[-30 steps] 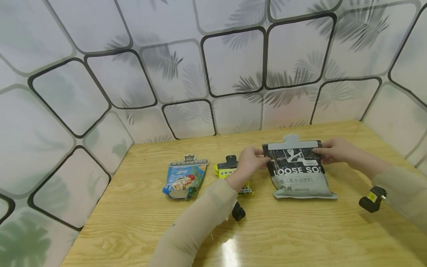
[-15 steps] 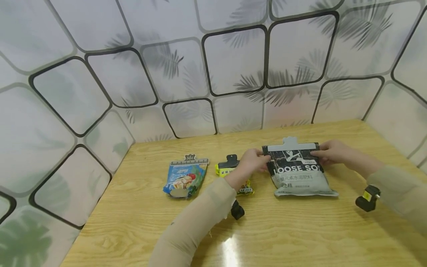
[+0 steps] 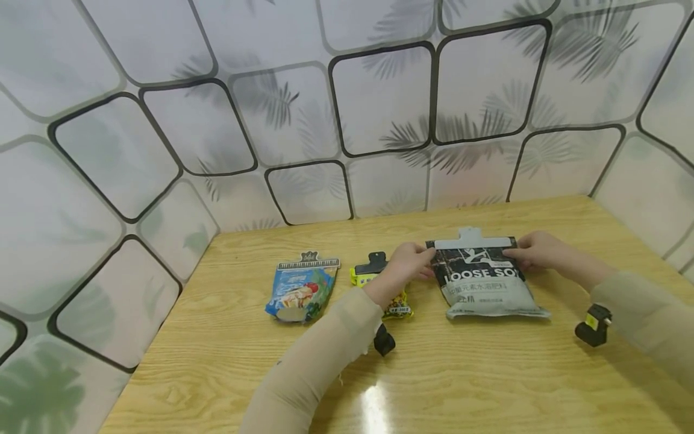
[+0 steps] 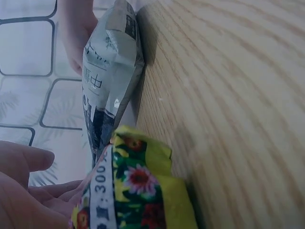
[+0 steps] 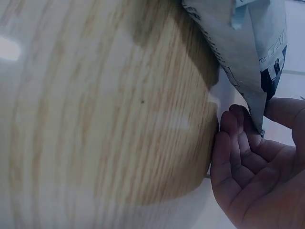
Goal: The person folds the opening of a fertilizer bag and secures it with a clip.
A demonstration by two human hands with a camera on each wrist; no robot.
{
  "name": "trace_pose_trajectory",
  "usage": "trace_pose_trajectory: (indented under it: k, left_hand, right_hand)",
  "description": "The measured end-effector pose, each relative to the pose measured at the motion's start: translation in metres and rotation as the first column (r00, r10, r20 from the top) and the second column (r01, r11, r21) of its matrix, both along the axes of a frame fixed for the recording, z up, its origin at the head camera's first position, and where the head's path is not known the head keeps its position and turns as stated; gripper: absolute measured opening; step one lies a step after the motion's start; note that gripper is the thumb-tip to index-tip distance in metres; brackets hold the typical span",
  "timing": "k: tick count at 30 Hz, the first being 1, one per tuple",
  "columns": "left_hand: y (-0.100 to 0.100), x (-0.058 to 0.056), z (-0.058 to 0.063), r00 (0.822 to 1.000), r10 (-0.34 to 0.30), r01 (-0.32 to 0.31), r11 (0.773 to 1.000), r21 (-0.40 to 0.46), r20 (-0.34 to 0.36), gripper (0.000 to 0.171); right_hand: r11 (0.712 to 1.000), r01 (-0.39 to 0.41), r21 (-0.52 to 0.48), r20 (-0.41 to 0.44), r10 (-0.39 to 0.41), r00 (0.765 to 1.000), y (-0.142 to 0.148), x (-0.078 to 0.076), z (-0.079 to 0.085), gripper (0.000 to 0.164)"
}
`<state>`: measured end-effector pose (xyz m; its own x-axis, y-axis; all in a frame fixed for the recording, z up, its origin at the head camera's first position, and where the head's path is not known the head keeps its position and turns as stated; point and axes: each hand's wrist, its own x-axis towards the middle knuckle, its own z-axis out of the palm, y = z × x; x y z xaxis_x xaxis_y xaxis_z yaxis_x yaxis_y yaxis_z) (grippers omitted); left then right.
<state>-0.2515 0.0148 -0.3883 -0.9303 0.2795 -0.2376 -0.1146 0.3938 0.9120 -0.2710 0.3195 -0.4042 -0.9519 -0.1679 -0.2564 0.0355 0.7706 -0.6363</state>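
Note:
A black-and-grey fertilizer bag (image 3: 485, 295) lies tilted back on the right of the table, a pale grey clip (image 3: 469, 240) across its top edge. By its upper left corner is my left hand (image 3: 402, 265); the left wrist view shows the thumb (image 4: 35, 158) spread from the fingers, with a gap between thumb and bag. My right hand (image 3: 537, 251) pinches the upper right side of the bag, the thumb (image 5: 286, 112) in front and curled fingers behind. A yellow flower-printed packet (image 4: 143, 183) with a black clip (image 3: 374, 264) sits partly hidden behind my left arm.
Left of the yellow packet lies a blue food bag (image 3: 300, 295) with a piano-pattern clip (image 3: 309, 261). All stand on a wooden table (image 3: 466, 380) against a patterned wall (image 3: 379, 102). Black wrist cameras, one being the right camera (image 3: 594, 325), hang below my sleeves.
The top of the fertilizer bag has sunk lower and back, with my right hand moving slightly left with it. My left thumb has drawn back a little from the bag's corner.

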Motion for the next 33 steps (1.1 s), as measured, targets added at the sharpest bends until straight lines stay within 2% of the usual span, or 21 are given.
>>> trace_pose_trajectory:
  k: [11,18,33]
  left_hand:
    - [-0.0035,-0.0045,-0.0015,0.998,-0.050,0.048,0.996,-0.071,-0.023,0.041]
    - [-0.0035,-0.0031,-0.0006,0.999,-0.041,0.040,0.998,-0.048,-0.018,0.041]
    - [-0.0064,0.0012,0.0005,0.995,-0.095,0.092,0.992,-0.085,-0.039,0.041]
  right_hand:
    - [0.993,-0.057,0.108,-0.064,0.064,0.996,-0.0015,-0.0019,-0.0011,0.041]
    - [0.985,-0.079,0.155,-0.092,0.094,0.991,-0.0024,-0.0002,0.0004,0.044]
    - [0.967,-0.101,0.236,-0.149,0.138,0.979,-0.0040,0.0064,0.0037,0.047]
